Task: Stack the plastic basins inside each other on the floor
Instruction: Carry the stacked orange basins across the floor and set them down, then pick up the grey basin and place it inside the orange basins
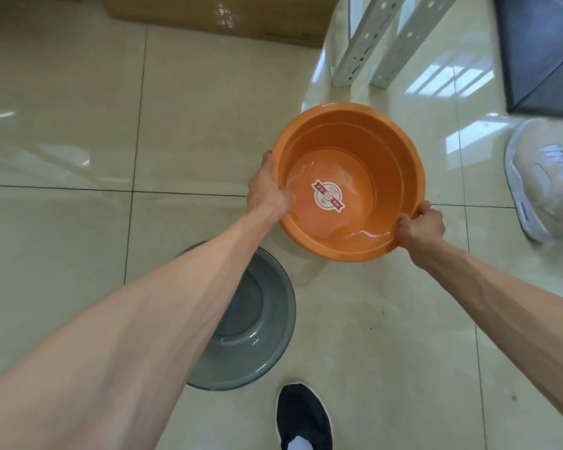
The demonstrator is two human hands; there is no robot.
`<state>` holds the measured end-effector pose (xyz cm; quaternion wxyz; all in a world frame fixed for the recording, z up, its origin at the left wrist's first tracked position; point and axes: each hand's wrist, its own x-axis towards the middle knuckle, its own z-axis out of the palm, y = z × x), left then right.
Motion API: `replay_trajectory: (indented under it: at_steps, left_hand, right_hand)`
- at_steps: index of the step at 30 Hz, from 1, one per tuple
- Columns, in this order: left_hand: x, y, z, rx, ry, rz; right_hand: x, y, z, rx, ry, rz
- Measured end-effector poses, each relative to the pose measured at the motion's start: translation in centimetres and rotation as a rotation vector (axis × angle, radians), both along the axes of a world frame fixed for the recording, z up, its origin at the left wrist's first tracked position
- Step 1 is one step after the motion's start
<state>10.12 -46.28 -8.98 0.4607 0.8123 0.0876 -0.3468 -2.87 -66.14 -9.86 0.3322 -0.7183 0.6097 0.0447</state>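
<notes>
Orange basin held up by 2 hands, gray basin waiting closer in and to the left

The orange basin (348,181) is gripped at its rim on opposite sides: the left hand (267,190) is wrapped over the left edge, the right hand (421,227) is clamped on the near-right edge, fingers closed on plastic on both. It's kept mouth-up, pretty much level, sticker showing in the bottom; being round, no real long axis can be called. The gray basin (257,319) sits mouth-up on the floor (62,141), nearer the person than the orange basin and off to its left, half hidden under the left forearm. Probably the orange basin gets brought back and lowered into it, left hand being closer.
</notes>
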Motion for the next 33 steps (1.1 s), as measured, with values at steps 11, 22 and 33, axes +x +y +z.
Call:
replay_trajectory:
  at_steps: [11,22,33]
  left_hand:
    - [8.3,18.4,-1.5,0.121,-0.103,0.204]
    - [0.3,39.1,-3.0,0.165,-0.085,0.366]
    - [-26.3,29.6,-0.9,0.143,0.438,0.370]
  right_hand:
    - [10.1,14.2,0.5,0.299,-0.101,0.447]
    - [5.3,28.2,0.0,0.468,0.046,0.761]
    - [-8.2,27.9,2.3,0.160,0.281,0.744]
